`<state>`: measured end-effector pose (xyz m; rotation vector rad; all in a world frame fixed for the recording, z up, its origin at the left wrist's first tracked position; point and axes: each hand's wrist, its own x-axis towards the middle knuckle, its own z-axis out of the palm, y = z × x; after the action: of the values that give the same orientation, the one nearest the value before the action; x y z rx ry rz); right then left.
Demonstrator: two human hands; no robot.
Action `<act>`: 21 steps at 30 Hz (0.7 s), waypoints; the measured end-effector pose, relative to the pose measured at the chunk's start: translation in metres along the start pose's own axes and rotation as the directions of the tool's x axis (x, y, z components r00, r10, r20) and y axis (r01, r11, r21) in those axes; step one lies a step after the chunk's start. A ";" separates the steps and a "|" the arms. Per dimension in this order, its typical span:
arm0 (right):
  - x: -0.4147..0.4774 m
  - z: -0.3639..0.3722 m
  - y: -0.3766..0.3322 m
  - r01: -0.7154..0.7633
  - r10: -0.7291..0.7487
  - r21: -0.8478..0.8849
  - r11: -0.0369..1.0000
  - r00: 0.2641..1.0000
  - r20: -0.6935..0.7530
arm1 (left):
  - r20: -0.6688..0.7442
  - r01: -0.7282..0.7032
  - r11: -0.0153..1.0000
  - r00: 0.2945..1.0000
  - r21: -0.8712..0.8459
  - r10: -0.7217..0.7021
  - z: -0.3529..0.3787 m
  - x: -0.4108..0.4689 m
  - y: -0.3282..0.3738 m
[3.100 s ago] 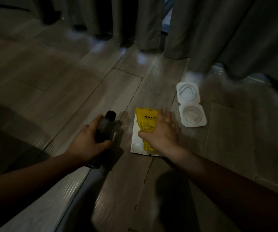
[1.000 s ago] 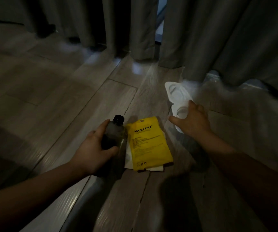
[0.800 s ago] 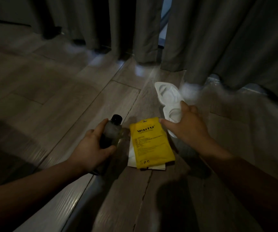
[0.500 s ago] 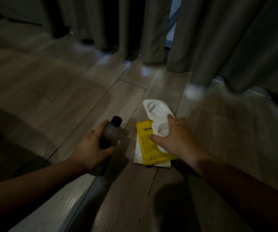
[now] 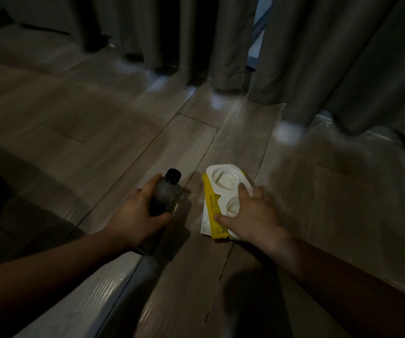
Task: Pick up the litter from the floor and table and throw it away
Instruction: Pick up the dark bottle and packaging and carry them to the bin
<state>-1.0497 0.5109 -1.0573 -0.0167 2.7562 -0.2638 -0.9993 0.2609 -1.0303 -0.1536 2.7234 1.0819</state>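
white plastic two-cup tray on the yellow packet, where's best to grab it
Probably pinch the thin near rim of the white moulded plastic tray, coming from the person's side: it lies flat on the yellow packet, and the right hand rests there.

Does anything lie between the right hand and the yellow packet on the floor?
Yes. The white plastic tray lies on top of the yellow packet, and the right hand rests on that tray. Only a strip along the packet's left edge shows.
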 end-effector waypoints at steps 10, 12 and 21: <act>-0.006 0.020 -0.005 0.013 -0.010 -0.107 0.994 0.999 0.032 | -0.013 0.007 1.000 1.000 -0.002 -0.007 0.000 0.003 -0.004; -0.007 0.023 -0.005 0.007 -0.003 -0.117 0.993 1.000 0.030 | -0.016 0.010 1.000 1.000 0.004 -0.010 0.001 0.005 -0.006; -0.003 0.015 -0.008 -0.011 0.013 -0.110 0.994 1.000 0.018 | -0.014 0.016 1.000 1.000 -0.010 -0.016 0.007 0.011 -0.016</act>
<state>-1.0416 0.5006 -1.0680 -0.0312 2.7478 -0.1076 -1.0057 0.2533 -1.0481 -0.1845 2.7250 1.0946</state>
